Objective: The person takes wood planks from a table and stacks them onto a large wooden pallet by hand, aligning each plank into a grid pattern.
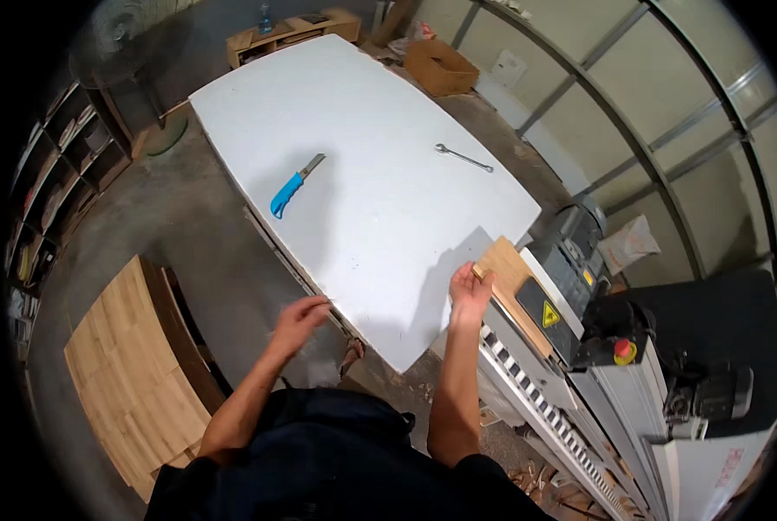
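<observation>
My right hand (469, 293) is closed on the near corner of a light wooden board (507, 262), thumb on top, where the board rests at the end of a grey machine (558, 334). My left hand (299, 324) is at the near left edge of a white tabletop (362, 200), fingers pressed together; whatever is between the fingertips is too small to make out. A blue-handled utility knife (289, 193) lies on the tabletop with its blade out, left of the middle. Farther right on it lies a steel combination wrench (464, 158).
A stack of wood panels (137, 356) stands at lower left. The machine carries a yellow warning sign (550, 313) and a red stop button (623, 349). Shelves (67, 148) and a fan (115, 43) are at far left; a brown box (441, 68) sits behind the table.
</observation>
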`<state>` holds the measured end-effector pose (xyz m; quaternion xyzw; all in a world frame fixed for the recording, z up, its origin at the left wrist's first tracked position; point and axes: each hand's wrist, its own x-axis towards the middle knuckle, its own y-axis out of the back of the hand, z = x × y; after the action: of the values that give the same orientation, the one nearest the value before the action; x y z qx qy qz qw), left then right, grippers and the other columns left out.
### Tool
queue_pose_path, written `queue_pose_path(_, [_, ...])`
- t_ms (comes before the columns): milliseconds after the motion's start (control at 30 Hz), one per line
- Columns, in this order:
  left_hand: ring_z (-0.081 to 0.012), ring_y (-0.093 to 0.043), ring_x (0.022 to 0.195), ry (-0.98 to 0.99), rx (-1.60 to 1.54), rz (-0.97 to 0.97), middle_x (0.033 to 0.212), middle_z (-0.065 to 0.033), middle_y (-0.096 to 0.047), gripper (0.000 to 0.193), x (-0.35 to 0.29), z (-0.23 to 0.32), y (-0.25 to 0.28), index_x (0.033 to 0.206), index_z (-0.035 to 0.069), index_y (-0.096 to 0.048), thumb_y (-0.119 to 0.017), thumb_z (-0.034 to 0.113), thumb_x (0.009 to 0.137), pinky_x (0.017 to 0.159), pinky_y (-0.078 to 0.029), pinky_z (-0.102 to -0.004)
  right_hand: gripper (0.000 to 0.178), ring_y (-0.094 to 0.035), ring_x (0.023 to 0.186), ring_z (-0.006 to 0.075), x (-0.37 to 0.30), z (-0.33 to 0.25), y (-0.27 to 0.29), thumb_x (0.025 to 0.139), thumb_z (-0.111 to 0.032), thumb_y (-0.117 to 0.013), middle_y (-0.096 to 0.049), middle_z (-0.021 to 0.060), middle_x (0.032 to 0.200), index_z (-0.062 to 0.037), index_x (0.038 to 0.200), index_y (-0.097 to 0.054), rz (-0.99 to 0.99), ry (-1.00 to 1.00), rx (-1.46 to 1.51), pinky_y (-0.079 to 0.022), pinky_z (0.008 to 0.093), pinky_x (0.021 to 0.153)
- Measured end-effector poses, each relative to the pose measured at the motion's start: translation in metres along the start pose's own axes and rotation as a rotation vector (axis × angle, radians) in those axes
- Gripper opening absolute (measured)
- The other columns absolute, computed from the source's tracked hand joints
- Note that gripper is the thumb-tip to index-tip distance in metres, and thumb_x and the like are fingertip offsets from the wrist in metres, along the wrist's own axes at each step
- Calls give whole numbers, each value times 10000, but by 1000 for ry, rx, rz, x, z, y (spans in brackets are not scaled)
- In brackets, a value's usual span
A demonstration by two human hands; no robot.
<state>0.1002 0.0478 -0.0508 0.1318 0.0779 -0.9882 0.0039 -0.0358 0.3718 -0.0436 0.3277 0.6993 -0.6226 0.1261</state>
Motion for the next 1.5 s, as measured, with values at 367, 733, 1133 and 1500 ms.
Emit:
queue_pose_path(367, [-127, -574, 894, 107, -237, -258, 1026, -106, -620, 347, 79, 32, -88, 1122, -61, -553, -613, 141, 846, 799, -459, -253, 264, -609, 874, 218, -107, 99, 52, 873, -166, -593, -617, 94, 976, -22, 1086, -538, -214, -377, -655, -507, 331, 754])
queue_pose_path(733, [-98, -564, 773, 189, 25, -217, 925, -49, -642, 293, 126, 47, 15, 1067, -48, -598, -608, 136, 839, 706, -446, -237, 404, -640, 844, 291, -86, 65, 74, 891, -346, -556, -630, 188, 950, 32, 1033, -551, 16, -240, -813, -525, 362, 738])
queue_pose_path(1133, [-374, -179, 1337, -709, 1250, -332, 1416, -209, -273, 552, 122, 15, -50, 1301, -9, -404, -523, 243, 824, 1098, -136, -459, 536, -456, 1138, 292, -84, 132, 32, 920, -377, -437, -469, 209, 1243, 41, 1254, -430, -619, 799, -1900, -344, 374, 970])
queue_pose_path(1500, [-339, -104, 1367, -570, 1487, -209, 1457, -220, -159, 829, 141, 18, -28, 1379, -63, -194, -434, 532, 853, 1096, -73, -483, 731, -45, 1374, 337, -49, 48, 71, 921, -468, -300, -115, 207, 1471, 43, 1402, -96, -172, 920, -2601, -66, 428, 1116])
